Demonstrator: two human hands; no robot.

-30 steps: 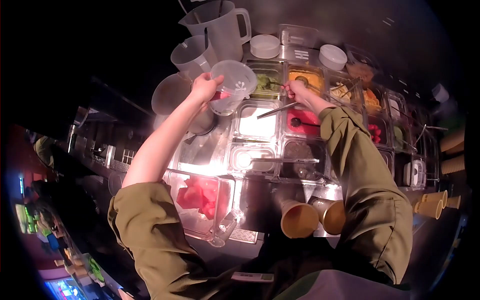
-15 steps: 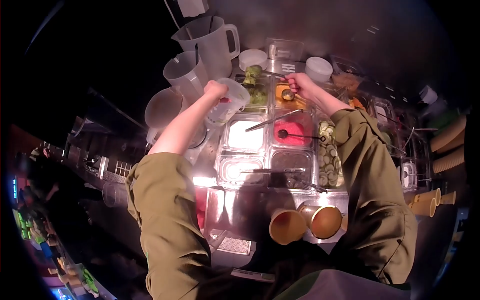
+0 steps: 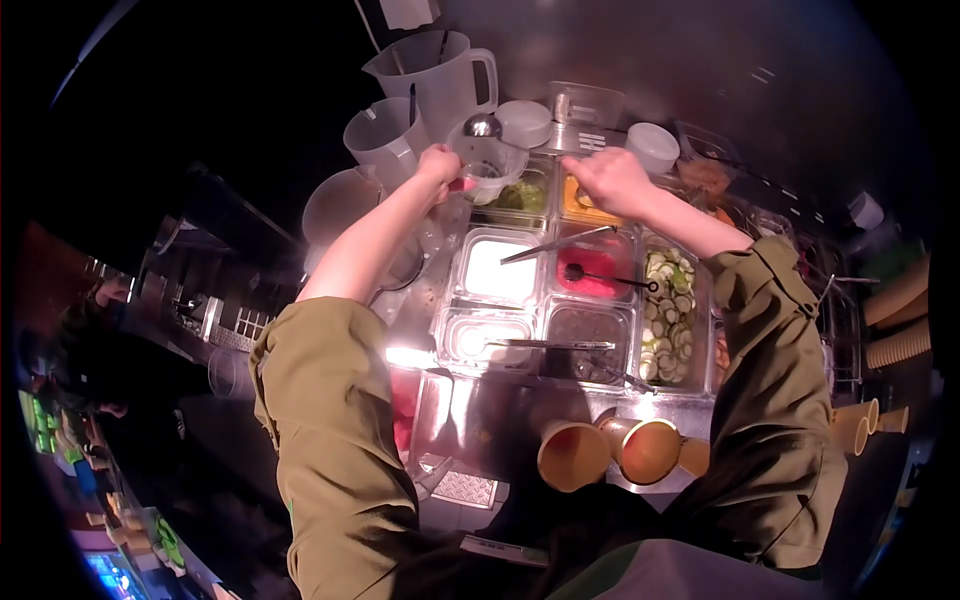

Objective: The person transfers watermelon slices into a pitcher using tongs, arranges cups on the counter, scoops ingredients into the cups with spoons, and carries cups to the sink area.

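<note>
Holding a clear plastic container [image 3: 508, 172] in our left hand [image 3: 440, 170], we keep those fingers narrow around its left side, near the far left corner of the tabletop [image 3: 417, 305]. Our right hand [image 3: 612, 184] has its fingers closed on the handle of a metal ladle [image 3: 483, 126], whose round head sits at the far side of the container's mouth. Glare and clear plastic make it hard for us to say what, if anything, lies inside.

Just beside the container, at its right, we see green pieces [image 3: 522, 197], and then orange food [image 3: 590, 208] below our right hand. Nearer to us in the pans [image 3: 543, 262] are white food [image 3: 500, 265], red food [image 3: 600, 282] with a dark-headed spoon [image 3: 573, 271] in it, and, to the right, sliced vegetables [image 3: 667, 320]. Dark tongs [image 3: 560, 245] lie across the white and red pans.

Towards the tabletop's far left corner stand a large jug [image 3: 440, 80] and a smaller jug [image 3: 380, 143]; white tubs [image 3: 653, 147] line the far edge. By the near edge, paper cups [image 3: 573, 456] show us their mouths.
</note>
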